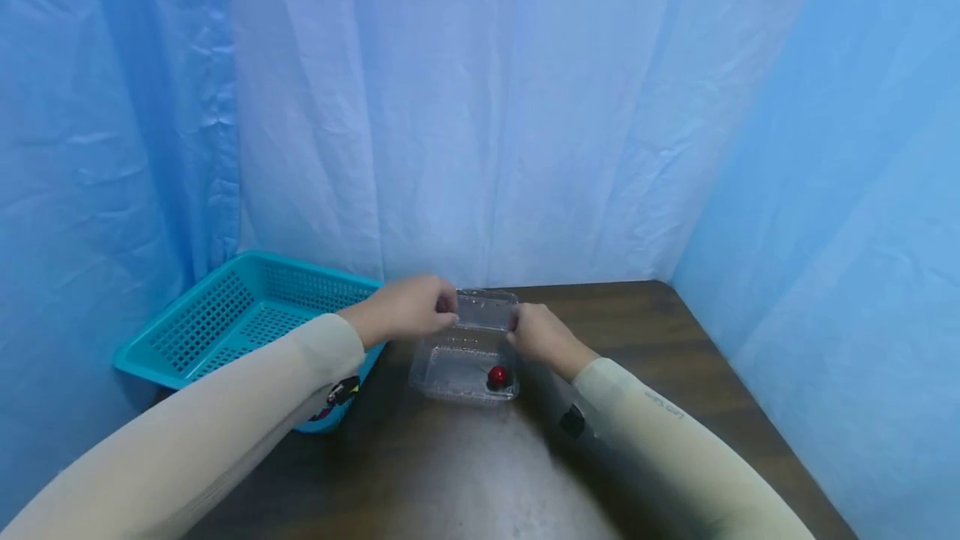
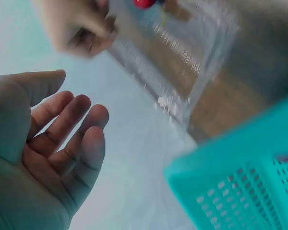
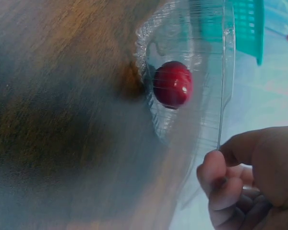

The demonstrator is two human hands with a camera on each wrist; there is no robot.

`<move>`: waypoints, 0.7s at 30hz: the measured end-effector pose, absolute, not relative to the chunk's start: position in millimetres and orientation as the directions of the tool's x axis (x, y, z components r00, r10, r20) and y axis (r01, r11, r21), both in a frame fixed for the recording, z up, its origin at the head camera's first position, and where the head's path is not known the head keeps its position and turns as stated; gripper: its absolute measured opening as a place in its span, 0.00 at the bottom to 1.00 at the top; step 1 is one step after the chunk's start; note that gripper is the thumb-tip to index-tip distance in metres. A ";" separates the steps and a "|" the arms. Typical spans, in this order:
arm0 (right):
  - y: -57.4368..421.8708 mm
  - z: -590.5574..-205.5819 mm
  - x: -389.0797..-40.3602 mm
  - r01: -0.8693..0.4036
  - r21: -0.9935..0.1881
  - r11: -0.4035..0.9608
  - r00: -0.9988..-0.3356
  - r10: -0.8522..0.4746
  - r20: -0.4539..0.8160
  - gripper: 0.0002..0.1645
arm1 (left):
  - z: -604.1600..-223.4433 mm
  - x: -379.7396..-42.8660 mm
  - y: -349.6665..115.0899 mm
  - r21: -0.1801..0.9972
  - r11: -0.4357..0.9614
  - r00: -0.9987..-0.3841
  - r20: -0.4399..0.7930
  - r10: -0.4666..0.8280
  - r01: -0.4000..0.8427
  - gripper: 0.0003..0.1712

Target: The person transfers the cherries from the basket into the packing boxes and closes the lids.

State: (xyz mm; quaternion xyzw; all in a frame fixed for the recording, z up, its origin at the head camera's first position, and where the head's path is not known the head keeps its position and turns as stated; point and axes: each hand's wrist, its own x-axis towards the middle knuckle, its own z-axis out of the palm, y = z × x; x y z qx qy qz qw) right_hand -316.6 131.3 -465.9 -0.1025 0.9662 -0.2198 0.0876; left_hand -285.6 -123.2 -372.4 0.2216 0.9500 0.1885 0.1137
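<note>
A clear plastic hinged box [image 1: 444,369] stands on the table with its lid [image 1: 487,312] raised at the far side. Inside its near right corner lies a shiny red round thing [image 1: 497,377], like a small fruit, seen through the clear wall in the right wrist view. My right hand [image 1: 546,342] pinches the edge of the clear plastic between thumb and index finger, the other fingers curled. Beside the lid's left end is my left hand [image 1: 416,307]. Its fingers are loosely bent, and the left wrist view shows the palm holding nothing.
A turquoise perforated basket [image 1: 251,261] stands on the left, close to the left forearm. Dark wood tabletop [image 1: 637,340] extends to the right and toward me. Pale blue curtains [image 1: 480,107] hang behind and on both sides.
</note>
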 end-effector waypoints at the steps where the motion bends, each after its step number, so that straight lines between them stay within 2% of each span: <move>1: 131.6 -466.0 -316.5 -0.166 -0.438 0.884 -0.964 -0.240 -0.118 0.04 | -370.5 -288.3 -130.4 0.412 0.834 -0.887 -0.115 0.447 0.367 0.08; 6: 132.5 -465.1 -317.1 -0.181 -0.419 0.889 -0.965 -0.243 -0.099 0.04 | -364.3 -300.1 -173.1 0.419 0.863 -0.943 -0.041 0.329 0.283 0.11; 9: 132.6 -463.6 -317.2 -0.182 -0.411 0.893 -0.964 -0.243 -0.103 0.05 | -366.6 -306.8 -202.0 0.442 0.869 -0.961 -0.048 0.271 0.223 0.14; 14: 132.6 -463.0 -319.1 -0.181 -0.405 0.896 -0.963 -0.246 -0.113 0.05 | -379.5 -316.8 -243.0 0.439 0.893 -0.955 -0.209 0.212 0.102 0.23; 18: 131.0 -464.8 -320.4 -0.181 -0.415 0.892 -0.961 -0.250 -0.119 0.05 | -394.1 -315.1 -265.2 0.322 0.945 -0.916 -0.360 0.175 0.054 0.17; 21: 130.7 -465.6 -320.5 -0.186 -0.427 0.885 -0.958 -0.260 -0.123 0.05 | -407.3 -311.3 -273.5 0.269 0.962 -0.891 -0.423 0.166 0.052 0.14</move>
